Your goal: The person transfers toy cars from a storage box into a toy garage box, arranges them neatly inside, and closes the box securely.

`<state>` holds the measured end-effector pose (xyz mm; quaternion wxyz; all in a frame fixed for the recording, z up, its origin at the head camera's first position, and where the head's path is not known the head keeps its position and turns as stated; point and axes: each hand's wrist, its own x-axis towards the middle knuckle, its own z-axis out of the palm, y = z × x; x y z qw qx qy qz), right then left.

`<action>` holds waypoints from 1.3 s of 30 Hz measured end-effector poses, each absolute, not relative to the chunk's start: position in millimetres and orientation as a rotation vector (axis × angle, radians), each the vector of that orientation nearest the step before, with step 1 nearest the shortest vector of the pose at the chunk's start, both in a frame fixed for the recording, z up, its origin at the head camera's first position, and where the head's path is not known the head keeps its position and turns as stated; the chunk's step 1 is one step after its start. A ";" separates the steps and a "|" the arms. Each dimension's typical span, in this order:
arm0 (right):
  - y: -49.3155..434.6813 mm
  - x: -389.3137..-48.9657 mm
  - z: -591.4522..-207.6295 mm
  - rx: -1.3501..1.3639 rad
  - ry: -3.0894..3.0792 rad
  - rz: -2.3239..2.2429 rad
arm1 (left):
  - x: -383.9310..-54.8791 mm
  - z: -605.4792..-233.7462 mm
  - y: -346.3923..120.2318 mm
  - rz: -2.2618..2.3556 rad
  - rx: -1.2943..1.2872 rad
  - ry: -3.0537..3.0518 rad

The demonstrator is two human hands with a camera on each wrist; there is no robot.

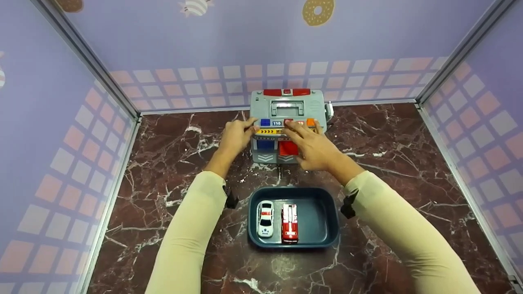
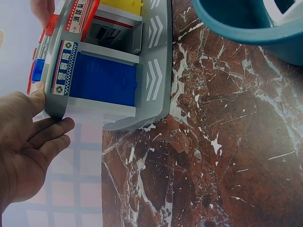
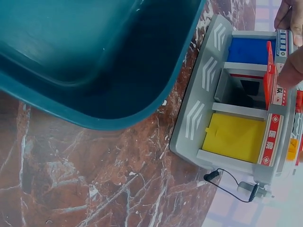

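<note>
A grey toy garage stands against the back wall with a carry handle on its roof. My left hand grips the left end of its roof, thumb on top and fingers curled beneath the edge. Over the right front of the roof, my right hand presses a fingertip at the red button. Below it the red door is swung up, baring the grey middle bay. The blue door and the yellow door are closed.
In front of the garage sits a dark teal tray. It holds a white toy police car and a red toy fire truck. A black coiled cord hangs at the garage's side. Patterned panels enclose the marbled tabletop.
</note>
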<state>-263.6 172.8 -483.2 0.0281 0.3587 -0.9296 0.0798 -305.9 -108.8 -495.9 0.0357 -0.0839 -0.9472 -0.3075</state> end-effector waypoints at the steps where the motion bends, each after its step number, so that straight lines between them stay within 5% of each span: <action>1: 173.7 -262.5 -483.4 1.112 -2.869 0.246 | -306.1 -496.1 -108.7 -0.947 -0.253 -2.912; 39: 198.2 -160.3 -522.5 1.390 -2.498 0.025 | -304.9 -495.5 -105.6 -0.953 -0.201 -2.941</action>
